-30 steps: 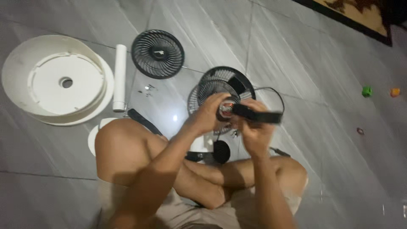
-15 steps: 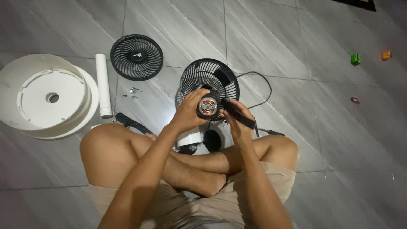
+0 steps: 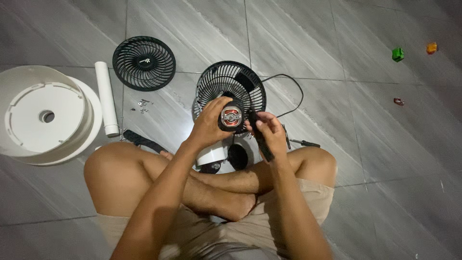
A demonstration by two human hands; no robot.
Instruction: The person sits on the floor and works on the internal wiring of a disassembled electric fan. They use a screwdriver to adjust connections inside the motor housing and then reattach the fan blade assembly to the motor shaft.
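We are sitting cross-legged on the floor (image 3: 375,159), our left hand (image 3: 210,126) grasping the fan motor (image 3: 231,117), our right hand (image 3: 270,131) clenching a black tool (image 3: 260,140); behind them, the rear fan guard (image 3: 230,87) is standing, the front grille (image 3: 144,63) lying farther off.

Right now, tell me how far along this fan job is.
Done: the front grille lies detached on the floor beside the white tube, base and loose screws. In hand: the left hand grips the exposed motor; the right hand holds a black tool. Left: the rear grille is not yet off.
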